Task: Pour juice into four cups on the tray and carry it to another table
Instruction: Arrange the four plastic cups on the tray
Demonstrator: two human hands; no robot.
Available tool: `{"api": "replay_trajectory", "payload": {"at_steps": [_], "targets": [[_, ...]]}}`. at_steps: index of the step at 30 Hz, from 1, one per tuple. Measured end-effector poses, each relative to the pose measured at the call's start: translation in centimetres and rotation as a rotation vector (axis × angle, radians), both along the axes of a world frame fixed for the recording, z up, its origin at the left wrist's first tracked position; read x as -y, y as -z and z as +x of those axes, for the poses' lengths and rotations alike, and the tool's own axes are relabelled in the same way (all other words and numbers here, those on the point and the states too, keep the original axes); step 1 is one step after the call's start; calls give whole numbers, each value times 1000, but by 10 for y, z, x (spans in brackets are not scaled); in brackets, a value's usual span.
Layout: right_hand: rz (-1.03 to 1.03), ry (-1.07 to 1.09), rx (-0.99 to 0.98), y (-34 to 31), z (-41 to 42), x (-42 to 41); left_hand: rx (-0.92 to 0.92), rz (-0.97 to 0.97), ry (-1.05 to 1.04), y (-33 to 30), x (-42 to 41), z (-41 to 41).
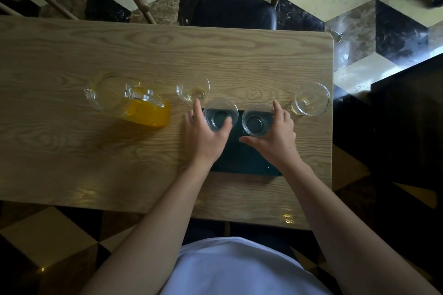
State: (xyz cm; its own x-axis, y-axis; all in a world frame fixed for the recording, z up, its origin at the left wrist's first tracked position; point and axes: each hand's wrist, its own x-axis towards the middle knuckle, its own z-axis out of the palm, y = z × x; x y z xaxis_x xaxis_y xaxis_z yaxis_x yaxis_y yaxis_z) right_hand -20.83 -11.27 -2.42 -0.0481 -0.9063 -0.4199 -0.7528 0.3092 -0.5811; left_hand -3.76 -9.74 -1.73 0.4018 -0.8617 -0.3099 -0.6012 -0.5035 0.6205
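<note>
While curled round 2 clear glass cups on the dark rectangular tray [242, 160] near the desk's [72, 155] right edge: left grip [203, 135] clasping left tray cup [220, 114], right grip [275, 133] clasping right tray cup [257, 119]. Off-tray: third empty cup [193, 89] behind, fourth empty cup [311, 98] at right edge. Clear glass pitcher of orange juice [129, 100] mid-desk, left of tray.

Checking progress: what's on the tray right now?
Two empty glasses, one gripped by the left hand, one by the right hand, sit at the far end of the tray. Hands and forearms cover its side edges.
</note>
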Motion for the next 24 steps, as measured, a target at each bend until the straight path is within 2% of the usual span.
{"api": "replay_trajectory", "payload": {"at_steps": [4, 7, 9, 12, 16, 20, 24], "targets": [[-83, -23, -52, -17, -18, 13, 179, -332, 43, -26, 12, 4], [-195, 67, -168, -23, -33, 34, 164, -471, 74, -32, 39, 6], [-211, 168, -230, -20, -42, 47, 154, -407, 2, -21, 58, 8], [-164, 289, -260, -9, -53, 60, 167, -165, -161, 3, 76, 14], [-80, 356, -248, 4, -59, 71, 164, 46, -238, 21, 90, 24], [-62, 342, -273, 7, -61, 80, 169, 135, -246, 29, 97, 30], [-48, 323, -279, 9, -66, 83, 139, 125, -253, 31, 101, 31]]}}
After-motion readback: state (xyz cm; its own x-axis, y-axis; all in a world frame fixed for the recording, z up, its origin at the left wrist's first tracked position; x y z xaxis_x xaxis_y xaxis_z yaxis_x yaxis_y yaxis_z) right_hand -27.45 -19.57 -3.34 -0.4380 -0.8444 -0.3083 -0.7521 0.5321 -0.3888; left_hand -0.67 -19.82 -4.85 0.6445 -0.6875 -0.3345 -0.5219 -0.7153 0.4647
